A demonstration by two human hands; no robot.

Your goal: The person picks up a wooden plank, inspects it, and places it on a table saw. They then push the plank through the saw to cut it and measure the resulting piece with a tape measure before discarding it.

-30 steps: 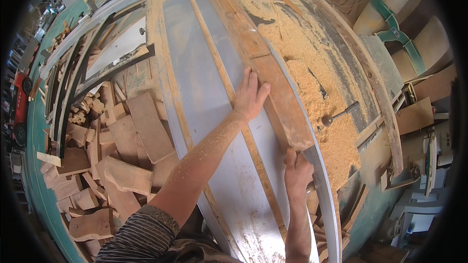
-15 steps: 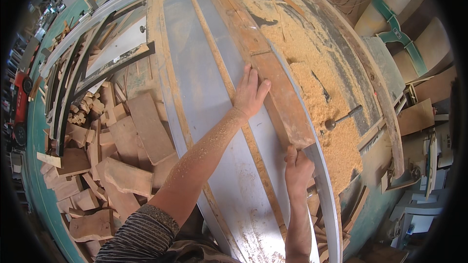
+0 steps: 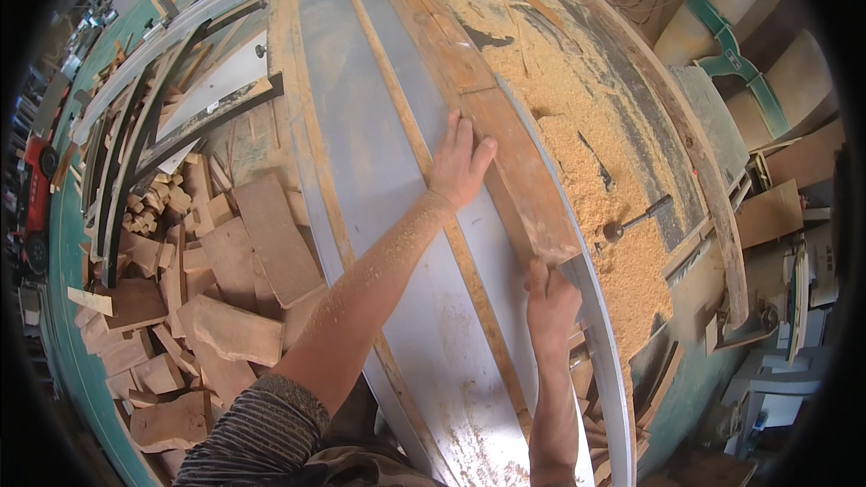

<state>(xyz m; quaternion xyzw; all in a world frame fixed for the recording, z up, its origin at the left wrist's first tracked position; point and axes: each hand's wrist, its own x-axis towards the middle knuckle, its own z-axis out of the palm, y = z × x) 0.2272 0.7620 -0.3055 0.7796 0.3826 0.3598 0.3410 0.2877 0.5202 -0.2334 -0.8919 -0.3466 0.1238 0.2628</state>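
A brown squared timber (image 3: 528,185) lies lengthwise on the grey metal machine table (image 3: 361,117). Its far end butts against a second timber (image 3: 424,18), which runs on to the far edge. My left hand (image 3: 460,160) rests against the near timber's left side, fingers stretched out and partly apart, with sawdust along the forearm. At the timber's near end, my right hand (image 3: 551,302) is closed, its thumb and curled fingers against the end face. What lies inside that grip is partly hidden.
A thin metal fence (image 3: 603,307) borders the timbers on the right. Beyond it are heaped sawdust (image 3: 577,158) and a dark-handled tool (image 3: 639,218). Wood offcuts (image 3: 239,329) pile up at left, below a black metal frame (image 3: 212,122). A rough-edged board (image 3: 681,140) runs along the right.
Both timbers have slid slightly away from me along the fence. My two hands have moved forward with them, keeping the same contact.
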